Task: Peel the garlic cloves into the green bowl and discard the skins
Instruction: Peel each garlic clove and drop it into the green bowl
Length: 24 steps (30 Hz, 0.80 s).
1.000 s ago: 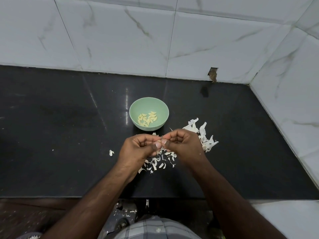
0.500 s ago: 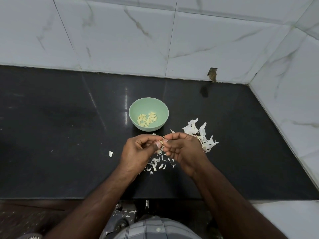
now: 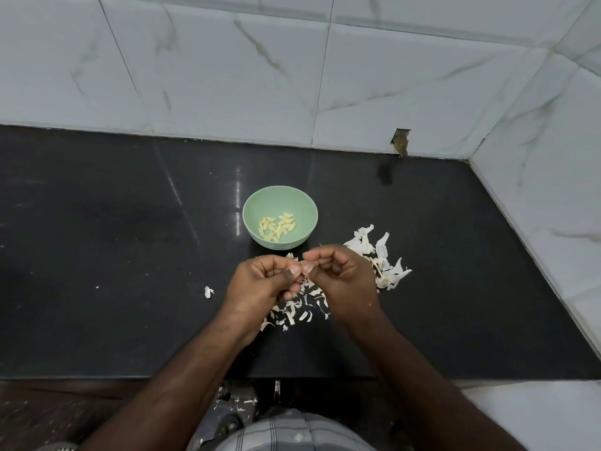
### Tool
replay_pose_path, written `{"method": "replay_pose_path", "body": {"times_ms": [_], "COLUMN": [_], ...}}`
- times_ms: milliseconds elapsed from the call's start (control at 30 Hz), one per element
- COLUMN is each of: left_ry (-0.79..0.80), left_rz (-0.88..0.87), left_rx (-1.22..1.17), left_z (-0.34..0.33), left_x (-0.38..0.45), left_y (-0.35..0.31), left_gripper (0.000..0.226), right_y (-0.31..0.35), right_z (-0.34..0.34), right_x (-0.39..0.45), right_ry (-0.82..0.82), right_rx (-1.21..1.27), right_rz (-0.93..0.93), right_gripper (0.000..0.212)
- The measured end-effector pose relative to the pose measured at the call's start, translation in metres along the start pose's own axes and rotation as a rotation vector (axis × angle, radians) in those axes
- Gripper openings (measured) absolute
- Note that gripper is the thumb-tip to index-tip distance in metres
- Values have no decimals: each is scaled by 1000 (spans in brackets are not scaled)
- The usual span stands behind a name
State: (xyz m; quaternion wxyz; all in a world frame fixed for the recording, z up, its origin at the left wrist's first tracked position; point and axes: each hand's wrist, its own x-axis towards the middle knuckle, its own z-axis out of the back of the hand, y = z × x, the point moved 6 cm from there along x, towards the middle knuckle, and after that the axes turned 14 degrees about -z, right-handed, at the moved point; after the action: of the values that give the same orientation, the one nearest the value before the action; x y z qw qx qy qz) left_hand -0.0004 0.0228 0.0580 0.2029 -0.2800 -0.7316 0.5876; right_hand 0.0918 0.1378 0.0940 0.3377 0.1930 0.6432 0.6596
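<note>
Just in front of the green bowl of peeled cloves, I pinched one garlic clove between my left hand and right hand fingers, above skins littering the surface.

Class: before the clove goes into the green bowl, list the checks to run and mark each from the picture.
1. Clove pinched by both hands, left and right: ok.
2. Clove fully peeled: cannot tell.
3. Green bowl upright, just beyond the hands: ok.
4. Bowl holds only peeled cloves, no skin seen: ok.
5. Skins discarded: not ok, scattered on the counter.
</note>
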Motion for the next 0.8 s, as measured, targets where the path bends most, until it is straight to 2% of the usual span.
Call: {"method": "replay_pose_path", "body": {"times_ms": [133,333,567,800], "left_ry": [-35,-28,6,41], "left_rz": [-35,-248,-305,-304], "left_rx": [13,292,293,272], "left_z": [1,3,2,0], "left_x": [-2,-3,-5,-5], "left_y": [0,-11,-13,-14], "left_gripper": [9,25,25,24], "right_y": [-1,-15,-23,-26], "right_z": [-1,-3,-7,-8], "right_x": [0,3,0,0], "right_ry": [-28,66,173,238], "right_rx": [-105,185,433,425], "right_rz": [29,-407,-664,-690], "right_gripper": [29,14,13,13]}}
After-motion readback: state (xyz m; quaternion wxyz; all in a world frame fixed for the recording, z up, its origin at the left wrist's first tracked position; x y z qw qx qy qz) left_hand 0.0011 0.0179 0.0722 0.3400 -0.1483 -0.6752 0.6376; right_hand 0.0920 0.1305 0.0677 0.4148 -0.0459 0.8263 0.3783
